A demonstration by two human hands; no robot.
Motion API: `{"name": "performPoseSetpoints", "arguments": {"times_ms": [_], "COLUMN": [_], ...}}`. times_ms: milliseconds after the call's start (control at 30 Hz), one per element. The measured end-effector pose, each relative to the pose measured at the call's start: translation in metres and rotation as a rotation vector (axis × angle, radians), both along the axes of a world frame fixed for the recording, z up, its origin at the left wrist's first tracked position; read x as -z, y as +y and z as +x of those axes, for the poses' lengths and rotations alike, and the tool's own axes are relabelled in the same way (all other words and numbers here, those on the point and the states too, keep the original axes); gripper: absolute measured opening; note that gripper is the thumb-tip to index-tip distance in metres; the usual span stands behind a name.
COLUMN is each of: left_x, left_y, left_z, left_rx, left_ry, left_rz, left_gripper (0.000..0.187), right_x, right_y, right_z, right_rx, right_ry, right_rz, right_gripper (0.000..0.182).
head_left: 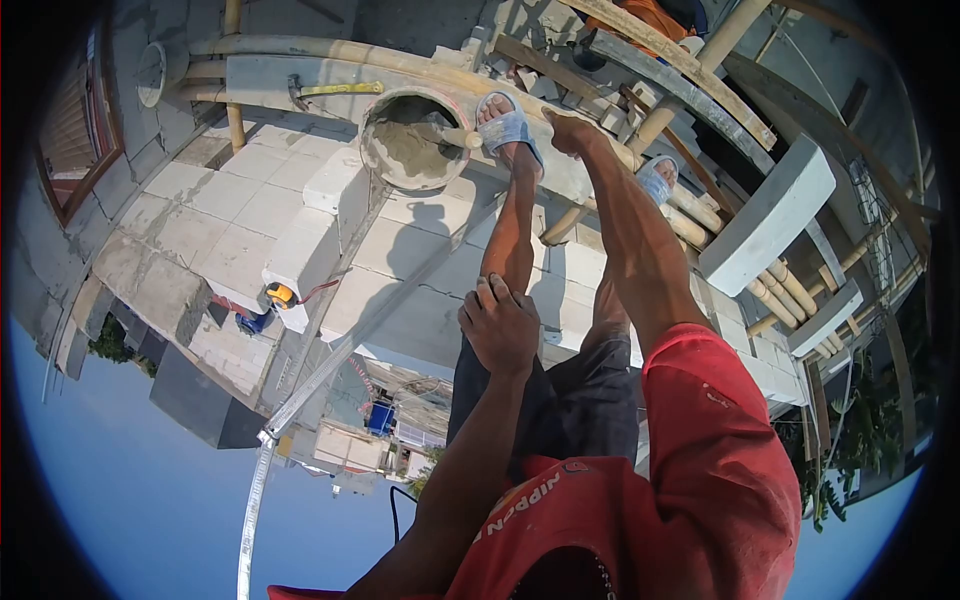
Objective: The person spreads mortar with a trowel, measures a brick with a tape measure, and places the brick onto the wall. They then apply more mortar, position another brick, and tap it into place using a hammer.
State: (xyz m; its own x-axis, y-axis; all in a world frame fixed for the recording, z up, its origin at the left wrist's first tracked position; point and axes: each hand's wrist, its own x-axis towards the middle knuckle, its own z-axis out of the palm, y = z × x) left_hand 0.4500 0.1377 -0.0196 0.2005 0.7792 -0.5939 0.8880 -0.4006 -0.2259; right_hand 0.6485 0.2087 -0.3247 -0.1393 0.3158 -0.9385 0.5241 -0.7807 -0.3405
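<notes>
My left hand (500, 325) rests on my bent knee, its fingers apart and holding nothing. On the other side, my right hand (573, 135) reaches down beside my sandalled foot (508, 125), near the bamboo and plank edge; its fingertips are too small to tell what they touch. A round bucket (375, 165) of grey mortar stands left of that foot. A trowel (452, 136) lies across the mortar with its wooden handle over the rim. Left of the bucket, a hammer (342, 89) with a yellow-green handle lies on a plank (260, 82).
A yellow tape measure (281, 295) sits on the pale block wall (225, 240). A long metal bar (350, 342) runs diagonally past the wall edge. White blocks (768, 215) and bamboo poles (790, 290) are at right. Buildings appear far below the wall's edge.
</notes>
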Motion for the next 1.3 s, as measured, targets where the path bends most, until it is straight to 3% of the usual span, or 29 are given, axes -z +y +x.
{"name": "performPoseSetpoints", "arguments": {"times_ms": [767,900,967,1000,1133,1233,1300], "left_x": [0.000,0.002,-0.001,-0.002,0.001,0.000,-0.001], "left_y": [-0.007,-0.005,-0.006,-0.007,-0.005,-0.004,-0.003], "left_z": [0.002,0.004,0.003,0.002,0.001,0.002,0.003], "left_rx": [0.052,0.052,0.035,0.026,0.041,0.037,0.026], "left_ry": [-0.012,-0.008,-0.014,-0.005,-0.004,-0.001,0.002], "left_rz": [0.022,0.032,0.017,0.005,0.026,0.024,0.016], "left_gripper": [0.038,0.039,0.039,0.039,0.038,0.037,0.037], "right_x": [0.005,0.041,0.012,-0.013,-0.007,0.026,0.030], "right_y": [0.004,-0.007,0.001,0.012,0.009,-0.006,-0.009], "right_z": [0.005,-0.005,0.003,0.009,0.008,-0.002,-0.003], "right_rx": [-0.032,-0.098,-0.065,-0.046,-0.040,-0.064,-0.009], "right_ry": [-0.050,-0.125,-0.075,-0.065,-0.063,-0.064,-0.019], "right_rz": [0.047,0.156,0.083,-0.019,-0.021,0.070,0.025], "right_gripper": [0.076,0.072,0.072,0.055,0.054,0.070,0.070]}}
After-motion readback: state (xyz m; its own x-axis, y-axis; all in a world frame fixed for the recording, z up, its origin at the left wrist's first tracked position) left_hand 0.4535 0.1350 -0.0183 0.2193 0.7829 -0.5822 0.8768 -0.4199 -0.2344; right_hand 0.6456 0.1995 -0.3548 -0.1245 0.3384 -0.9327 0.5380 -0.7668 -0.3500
